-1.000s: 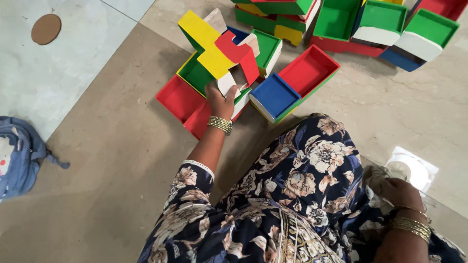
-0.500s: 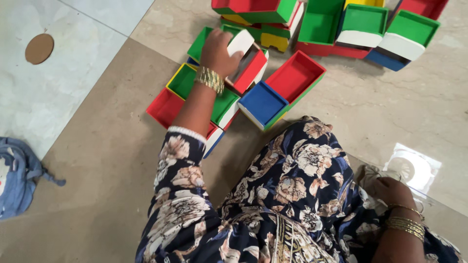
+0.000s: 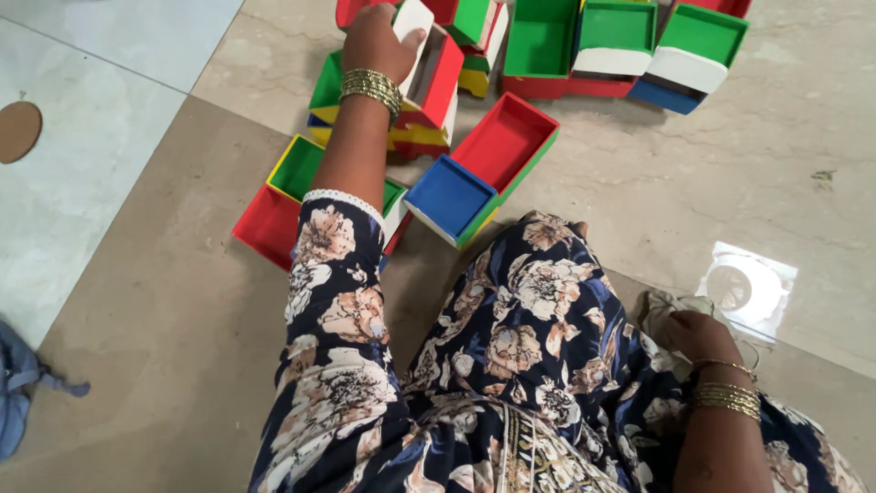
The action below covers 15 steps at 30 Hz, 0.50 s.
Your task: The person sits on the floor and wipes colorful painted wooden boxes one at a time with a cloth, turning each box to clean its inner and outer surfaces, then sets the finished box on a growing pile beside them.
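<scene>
Left hand reached farther out.

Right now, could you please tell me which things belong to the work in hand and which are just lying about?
In hand:
left hand
red-and-white open cardboard box
blue open cardboard box
red open cardboard tray

Lying about:
brown cardboard disc
blue fabric bag
clear plastic lid

Bright even daylight, soft shadows, sharp focus throughout.
</scene>
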### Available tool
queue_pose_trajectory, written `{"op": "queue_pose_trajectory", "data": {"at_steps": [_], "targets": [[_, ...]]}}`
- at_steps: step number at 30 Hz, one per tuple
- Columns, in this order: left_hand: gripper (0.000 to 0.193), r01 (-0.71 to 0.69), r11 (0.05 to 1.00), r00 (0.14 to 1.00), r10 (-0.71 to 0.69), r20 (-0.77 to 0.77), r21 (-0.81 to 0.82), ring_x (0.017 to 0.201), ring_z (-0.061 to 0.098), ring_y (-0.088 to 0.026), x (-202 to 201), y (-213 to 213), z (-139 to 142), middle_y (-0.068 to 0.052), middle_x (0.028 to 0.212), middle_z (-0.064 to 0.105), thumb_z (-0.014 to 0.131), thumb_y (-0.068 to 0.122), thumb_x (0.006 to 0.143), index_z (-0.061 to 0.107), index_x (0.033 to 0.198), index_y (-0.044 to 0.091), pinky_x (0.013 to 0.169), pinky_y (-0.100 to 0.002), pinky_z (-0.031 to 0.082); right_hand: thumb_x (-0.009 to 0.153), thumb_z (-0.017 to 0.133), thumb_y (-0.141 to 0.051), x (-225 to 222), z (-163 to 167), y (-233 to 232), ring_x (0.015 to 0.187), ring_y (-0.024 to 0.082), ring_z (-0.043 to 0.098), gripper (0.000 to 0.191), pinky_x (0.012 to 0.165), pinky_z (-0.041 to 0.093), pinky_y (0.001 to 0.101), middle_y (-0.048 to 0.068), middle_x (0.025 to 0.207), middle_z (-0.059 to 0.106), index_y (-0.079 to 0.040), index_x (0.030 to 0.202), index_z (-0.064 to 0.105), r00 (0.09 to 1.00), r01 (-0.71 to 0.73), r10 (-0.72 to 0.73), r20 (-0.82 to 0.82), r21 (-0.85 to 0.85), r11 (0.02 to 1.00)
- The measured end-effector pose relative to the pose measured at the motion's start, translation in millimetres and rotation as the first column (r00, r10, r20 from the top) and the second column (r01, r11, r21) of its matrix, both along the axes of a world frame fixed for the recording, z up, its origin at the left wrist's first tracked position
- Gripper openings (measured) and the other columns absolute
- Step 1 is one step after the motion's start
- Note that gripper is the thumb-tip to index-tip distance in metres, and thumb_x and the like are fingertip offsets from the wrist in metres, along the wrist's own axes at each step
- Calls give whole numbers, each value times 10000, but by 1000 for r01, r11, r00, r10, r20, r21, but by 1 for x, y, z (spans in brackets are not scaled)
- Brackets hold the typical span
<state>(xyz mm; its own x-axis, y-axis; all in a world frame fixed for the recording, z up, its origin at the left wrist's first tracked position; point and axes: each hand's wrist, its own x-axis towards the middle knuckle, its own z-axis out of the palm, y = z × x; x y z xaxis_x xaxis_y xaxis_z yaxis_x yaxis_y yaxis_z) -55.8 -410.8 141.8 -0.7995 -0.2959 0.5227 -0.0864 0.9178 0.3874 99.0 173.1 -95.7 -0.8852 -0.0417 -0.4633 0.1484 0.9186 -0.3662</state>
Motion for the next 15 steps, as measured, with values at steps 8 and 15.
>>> {"op": "queue_pose_trajectory", "data": {"at_steps": [8,15], "targets": [[793,-125,991,971,133,197,-53,1055,653,-385,34,31,-22,-189,1266,611,874,435,723,531,1343,79,845,-507,541,907,641,-411,-6,-14,6,1100,385,709,420,972,544,446,181,1148,764,-154,1212,773,999,-2,2,35,-15,1000],[992,-169,984,939,180,293,-62,1161,625,-393,74,35,-38,-208,1357,564,884,424,740,369,1497,43,918,-510,532,882,650,-391,-7,-34,15,1075,390,706,409,942,549,448,179,1137,756,-137,1176,777,998,-70,70,-2,-15,997]]}}
